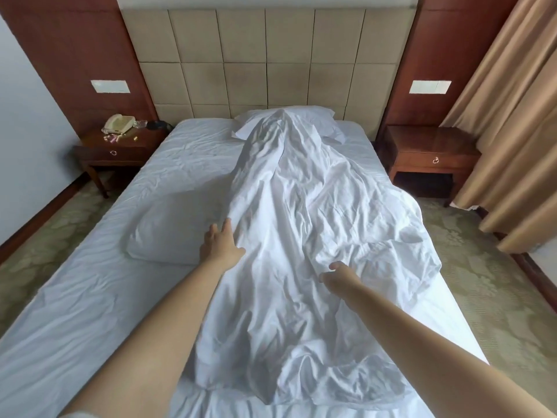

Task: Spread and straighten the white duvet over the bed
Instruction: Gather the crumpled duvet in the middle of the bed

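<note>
White duvet (301, 236) lies bunched in a crumpled strip down the middle of the bed (90, 312), its far end over a pillow (316, 116) at the headboard. Left hand (220, 245), grip wide, fingers spread on the duvet's left edge. Right hand (337, 276) has its grip closed, pinching a fold of duvet

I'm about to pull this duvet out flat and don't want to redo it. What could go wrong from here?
1. The duvet is bunched in a narrow strip; the left hand lies flat on its edge without a grip, so it may slip.
2. The loose pillow lies right beside that edge and could get buried or dragged.
3. The duvet's far end covers the pillow at the headboard; a hard tug by the right hand may shift it.
</note>
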The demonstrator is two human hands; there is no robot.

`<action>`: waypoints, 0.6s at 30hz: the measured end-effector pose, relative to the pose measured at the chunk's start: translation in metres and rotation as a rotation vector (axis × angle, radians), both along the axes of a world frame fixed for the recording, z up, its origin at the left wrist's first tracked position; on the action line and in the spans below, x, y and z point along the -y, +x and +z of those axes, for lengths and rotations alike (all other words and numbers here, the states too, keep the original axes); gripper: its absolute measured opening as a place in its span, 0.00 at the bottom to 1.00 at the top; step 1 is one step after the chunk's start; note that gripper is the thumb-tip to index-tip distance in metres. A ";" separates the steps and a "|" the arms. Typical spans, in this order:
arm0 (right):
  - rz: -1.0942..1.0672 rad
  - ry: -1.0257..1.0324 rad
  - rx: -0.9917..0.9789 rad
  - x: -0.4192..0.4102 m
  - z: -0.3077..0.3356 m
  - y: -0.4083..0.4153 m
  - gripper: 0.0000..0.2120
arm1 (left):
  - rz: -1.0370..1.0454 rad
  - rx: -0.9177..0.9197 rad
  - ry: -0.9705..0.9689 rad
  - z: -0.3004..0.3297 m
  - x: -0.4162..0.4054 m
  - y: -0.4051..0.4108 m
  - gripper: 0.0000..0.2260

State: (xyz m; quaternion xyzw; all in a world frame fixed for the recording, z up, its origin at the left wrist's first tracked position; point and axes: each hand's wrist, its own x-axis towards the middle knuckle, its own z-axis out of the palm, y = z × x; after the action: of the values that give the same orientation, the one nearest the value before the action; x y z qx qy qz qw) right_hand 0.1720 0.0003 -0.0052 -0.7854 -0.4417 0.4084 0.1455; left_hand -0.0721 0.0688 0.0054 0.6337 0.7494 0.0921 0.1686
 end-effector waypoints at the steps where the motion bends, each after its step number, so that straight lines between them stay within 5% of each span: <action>1: 0.000 -0.004 0.006 0.000 -0.002 -0.001 0.27 | 0.014 0.046 -0.017 -0.005 -0.011 -0.003 0.41; 7: -0.061 0.018 -0.053 0.007 -0.023 -0.010 0.24 | 0.142 0.453 -0.103 -0.025 -0.064 -0.006 0.48; 10: -0.047 0.079 -0.063 0.005 -0.022 -0.016 0.23 | 0.124 0.515 -0.079 -0.037 -0.075 0.002 0.26; 13: -0.051 0.212 -0.034 -0.009 -0.012 -0.022 0.21 | -0.187 0.473 -0.081 -0.028 -0.054 0.035 0.05; 18: -0.221 0.526 -0.151 -0.015 0.011 -0.034 0.23 | -0.820 0.263 -0.242 -0.014 0.059 0.099 0.09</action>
State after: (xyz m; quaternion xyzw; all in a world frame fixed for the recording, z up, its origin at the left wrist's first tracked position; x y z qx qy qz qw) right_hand 0.1381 0.0153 0.0056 -0.7314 -0.4322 0.3190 0.4201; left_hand 0.0266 0.0102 -0.0081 0.8369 0.4139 0.0091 0.3581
